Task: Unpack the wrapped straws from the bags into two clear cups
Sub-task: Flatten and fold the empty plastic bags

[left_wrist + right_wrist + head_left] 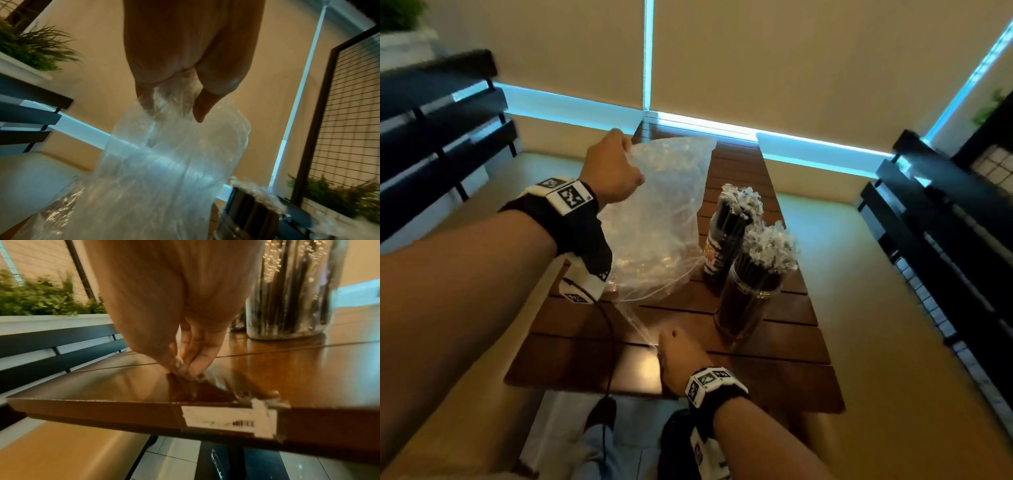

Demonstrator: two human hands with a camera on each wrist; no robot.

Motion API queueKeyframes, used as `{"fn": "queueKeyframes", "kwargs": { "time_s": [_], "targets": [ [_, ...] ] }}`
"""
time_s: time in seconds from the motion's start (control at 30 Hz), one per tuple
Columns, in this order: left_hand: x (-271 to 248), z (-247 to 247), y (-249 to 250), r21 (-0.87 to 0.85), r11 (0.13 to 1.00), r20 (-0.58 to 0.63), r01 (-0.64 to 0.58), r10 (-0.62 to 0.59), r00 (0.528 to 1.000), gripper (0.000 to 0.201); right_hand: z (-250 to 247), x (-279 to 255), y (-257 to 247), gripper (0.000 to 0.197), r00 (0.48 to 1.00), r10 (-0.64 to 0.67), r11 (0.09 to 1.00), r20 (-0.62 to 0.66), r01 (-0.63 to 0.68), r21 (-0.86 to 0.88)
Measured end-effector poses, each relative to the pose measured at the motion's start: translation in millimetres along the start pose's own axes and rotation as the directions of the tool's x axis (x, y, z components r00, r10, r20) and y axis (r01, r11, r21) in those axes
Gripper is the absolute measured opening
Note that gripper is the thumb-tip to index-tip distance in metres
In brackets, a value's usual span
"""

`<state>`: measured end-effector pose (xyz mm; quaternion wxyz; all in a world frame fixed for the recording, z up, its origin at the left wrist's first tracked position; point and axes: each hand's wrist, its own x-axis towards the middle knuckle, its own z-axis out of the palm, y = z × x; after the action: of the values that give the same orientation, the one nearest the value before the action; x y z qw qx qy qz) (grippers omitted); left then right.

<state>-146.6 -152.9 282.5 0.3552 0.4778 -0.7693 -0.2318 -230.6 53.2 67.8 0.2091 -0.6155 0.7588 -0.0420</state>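
Observation:
A clear plastic bag (661,212) is stretched over the wooden table (774,377); I see no straws inside it. My left hand (628,154) grips its bunched top edge, raised above the table's far end, and the film hangs down from the fingers (200,112). My right hand (661,346) pinches the bag's lower corner against the tabletop near the front edge (180,369). Right of the bag stand two clear cups, the far cup (729,246) and the near cup (753,291), both packed with black straws in clear wrappers. The near cup (287,296) rises just beyond my right hand.
Black slatted benches with beige seats flank the table on the left (431,137) and right (945,222). A black cable (611,342) hangs from my left wrist across the table's front. Planters (30,48) line the bench backs. A label (228,420) is taped on the table edge.

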Motion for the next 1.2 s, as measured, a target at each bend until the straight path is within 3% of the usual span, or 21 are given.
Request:
{"fn": "queueKeyframes", "kwargs": {
  "time_s": [0.03,0.13,0.23,0.3,0.33,0.43,0.5,0.6,0.7,0.8,0.9,1.0,1.1,1.2],
  "targets": [
    [-5.8,-5.6,6.9,0.002,0.999,-0.031,-0.035,0.036,0.999,0.039,-0.5,-3.7,0.7,0.01,1.0,0.009,1.0,-0.019,-0.009,-0.002],
    [-25.6,-21.7,23.6,0.099,0.973,-0.079,-0.21,0.218,0.973,0.033,-8.8,-11.7,4.0,0.013,0.998,0.01,0.998,-0.055,-0.014,-0.059],
    [-53.0,-29.3,29.0,0.194,0.874,-0.077,-0.445,0.466,0.881,0.023,-26.5,-10.7,6.1,0.02,0.986,0.047,0.994,-0.16,-0.062,-0.087],
    [-76.2,-24.3,19.6,0.248,0.812,-0.023,-0.529,0.551,0.834,0.023,-33.4,-6.6,9.2,0.024,0.974,0.104,0.985,-0.202,-0.13,-0.118],
    [-87.0,-18.1,8.2,0.29,0.794,0.021,-0.535,0.553,0.833,0.025,-34.4,-5.2,10.9,0.025,0.969,0.127,0.978,-0.213,-0.158,-0.134],
    [-116.7,4.6,-40.1,0.358,0.783,0.286,-0.508,0.426,0.858,0.035,-31.3,-4.4,14.1,0.026,0.964,0.172,0.975,-0.202,-0.196,-0.108],
    [-133.9,20.8,-69.6,0.287,0.809,0.487,-0.513,0.338,0.805,0.038,-27.5,-3.7,14.7,0.026,0.963,0.205,0.974,-0.175,-0.219,-0.063],
    [-157.0,45.5,-97.9,0.177,0.873,0.628,-0.455,0.256,0.735,0.045,-19.2,-1.6,12.3,0.026,0.966,0.174,0.984,-0.19,-0.179,-0.01],
    [-173.5,65.5,-113.1,0.23,0.877,0.711,-0.422,0.145,0.688,0.045,-14.4,-7.4,10.2,0.029,0.984,0.098,0.992,-0.149,-0.084,0.095],
    [-180.6,74.5,-119.9,0.312,0.828,0.762,-0.465,0.074,0.643,0.044,-20.3,-14.6,12.1,0.017,0.997,-0.042,0.998,-0.061,0.045,0.045],
    [-184.4,81.8,-125.4,0.365,0.826,0.775,-0.43,-0.014,0.632,0.04,-32.0,-22.9,11.5,0.016,0.975,-0.215,0.97,-0.048,0.208,-0.125],
    [-187.0,90.0,-123.5,0.408,0.815,0.777,-0.412,-0.072,0.626,0.046,-39.9,-29.8,10.4,0.03,0.904,-0.405,0.868,-0.136,0.334,-0.369],
    [-188.8,91.8,-122.1,0.397,0.808,0.78,-0.436,-0.046,0.624,0.046,-31.7,-20.0,13.5,0.049,0.935,-0.347,0.851,-0.067,0.285,-0.441],
    [-191.5,87.4,-129.2,0.321,0.833,0.801,-0.451,0.015,0.598,0.046,-17.4,-10.0,14.1,0.036,0.965,-0.257,0.875,0.043,0.252,-0.414]
  ]
}}
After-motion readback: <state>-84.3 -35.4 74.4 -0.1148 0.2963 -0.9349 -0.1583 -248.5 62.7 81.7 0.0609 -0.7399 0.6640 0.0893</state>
